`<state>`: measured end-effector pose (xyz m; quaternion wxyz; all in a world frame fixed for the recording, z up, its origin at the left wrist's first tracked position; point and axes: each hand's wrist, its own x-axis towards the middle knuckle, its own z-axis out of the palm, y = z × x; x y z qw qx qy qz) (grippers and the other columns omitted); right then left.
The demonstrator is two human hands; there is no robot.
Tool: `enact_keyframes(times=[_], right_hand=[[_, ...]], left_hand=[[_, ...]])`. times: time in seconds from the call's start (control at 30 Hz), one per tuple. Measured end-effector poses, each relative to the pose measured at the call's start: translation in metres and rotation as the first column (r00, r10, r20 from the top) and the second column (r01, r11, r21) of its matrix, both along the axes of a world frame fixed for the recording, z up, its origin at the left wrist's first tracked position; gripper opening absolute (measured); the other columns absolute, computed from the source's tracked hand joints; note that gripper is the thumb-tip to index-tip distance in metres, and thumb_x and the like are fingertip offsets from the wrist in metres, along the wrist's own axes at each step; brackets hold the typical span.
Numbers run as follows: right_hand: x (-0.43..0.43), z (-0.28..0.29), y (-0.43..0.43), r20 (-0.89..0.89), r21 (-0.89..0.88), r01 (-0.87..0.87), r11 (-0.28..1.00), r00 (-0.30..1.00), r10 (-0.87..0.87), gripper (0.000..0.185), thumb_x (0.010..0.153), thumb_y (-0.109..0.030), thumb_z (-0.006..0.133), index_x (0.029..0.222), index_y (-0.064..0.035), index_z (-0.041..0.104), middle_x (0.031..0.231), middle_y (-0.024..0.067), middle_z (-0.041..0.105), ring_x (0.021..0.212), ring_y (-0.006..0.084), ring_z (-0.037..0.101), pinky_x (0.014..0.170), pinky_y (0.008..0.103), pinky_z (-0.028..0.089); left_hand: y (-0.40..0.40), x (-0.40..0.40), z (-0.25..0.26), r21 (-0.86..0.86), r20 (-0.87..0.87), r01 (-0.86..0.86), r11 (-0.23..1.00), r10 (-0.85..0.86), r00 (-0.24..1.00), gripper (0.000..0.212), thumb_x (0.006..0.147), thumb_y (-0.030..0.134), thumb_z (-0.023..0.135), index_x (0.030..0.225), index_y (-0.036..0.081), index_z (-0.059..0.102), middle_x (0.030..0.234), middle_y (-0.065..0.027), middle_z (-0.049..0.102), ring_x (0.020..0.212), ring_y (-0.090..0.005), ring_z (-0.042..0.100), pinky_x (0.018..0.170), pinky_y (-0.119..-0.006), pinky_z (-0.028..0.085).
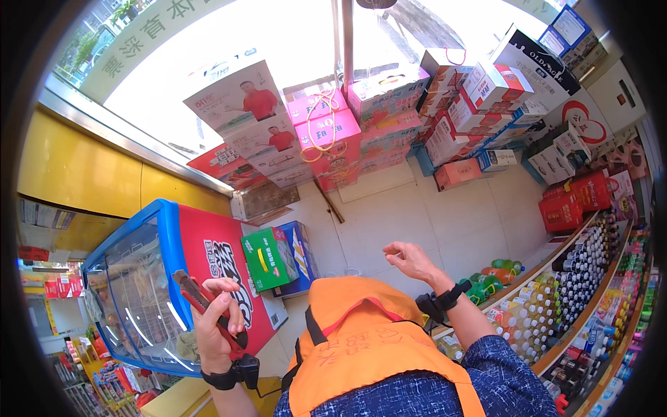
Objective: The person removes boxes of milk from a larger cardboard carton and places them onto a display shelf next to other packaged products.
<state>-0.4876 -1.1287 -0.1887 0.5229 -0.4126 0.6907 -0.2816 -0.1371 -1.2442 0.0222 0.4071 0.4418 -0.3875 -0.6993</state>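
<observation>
My left hand is raised over the side of the chest freezer, with its fingers closed around a red and black hand tool. The tool looks like a utility knife, but my fingers cover part of it. Above the tiled floor, my right hand holds nothing, its fingers loosely bent and the thumb near the index finger. Between my hands lies the orange apron on my body. Nearest beyond the left hand are a green carton and a blue carton beside the freezer.
Stacked pink gift cartons and white cartons line the window. More boxes are piled at the far right. Shelves of bottles flank my right arm, with several bottles on the floor. A thin stick lies on the tiles.
</observation>
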Motion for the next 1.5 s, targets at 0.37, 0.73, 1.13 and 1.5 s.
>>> enact_keyframes(times=[0.37,0.73,1.13,1.5], right_hand=[[-0.022,0.020,-0.097,-0.324,-0.158,-0.186,0.970,0.937,0.127,0.042,0.080,-0.021,0.068,0.116,-0.0012,0.058,0.112,0.0158,0.062,0.103,0.0305,0.060,0.090,0.0381,0.047],[-0.052,-0.047,-0.325,-0.769,-0.188,-0.555,0.810,0.597,0.230,0.090,0.062,-0.034,0.083,0.133,-0.0010,0.038,0.138,0.0186,0.038,0.131,0.0347,0.032,0.110,0.0427,0.028],[-0.033,-0.165,-0.403,-0.868,-0.317,-0.703,0.637,0.486,0.104,0.026,0.078,-0.013,0.057,0.104,-0.0070,0.051,0.108,0.0114,0.050,0.110,0.0278,0.047,0.100,0.0422,0.034],[-0.021,-0.146,-0.388,-0.794,-0.317,-0.659,0.682,0.578,0.189,0.036,0.069,-0.011,0.067,0.100,-0.0088,0.050,0.094,0.0081,0.049,0.094,0.0241,0.049,0.083,0.0365,0.039]], left_hand=[[-0.039,0.039,-0.028,0.034,-0.070,-0.169,0.985,0.171,0.983,0.012,0.086,0.005,0.055,0.096,-0.002,0.053,0.093,-0.0136,0.057,0.040,-0.0073,0.044,0.038,-0.021,0.041],[-0.048,0.038,-0.081,0.284,0.122,-0.495,0.821,0.481,0.868,0.013,0.086,0.009,0.056,0.096,0.000,0.053,0.089,-0.0115,0.060,0.039,-0.0112,0.044,0.037,-0.027,0.038],[-0.032,-0.085,-0.092,0.645,0.373,-0.718,0.260,0.714,0.593,0.008,0.091,0.013,0.057,0.099,0.010,0.056,0.059,0.0003,0.043,0.044,-0.0090,0.039,0.035,-0.023,0.030],[-0.023,-0.092,-0.102,0.536,0.343,-0.768,0.351,0.741,0.578,0.009,0.091,0.010,0.056,0.098,0.005,0.057,0.062,0.0015,0.042,0.044,-0.0094,0.037,0.038,-0.024,0.031]])
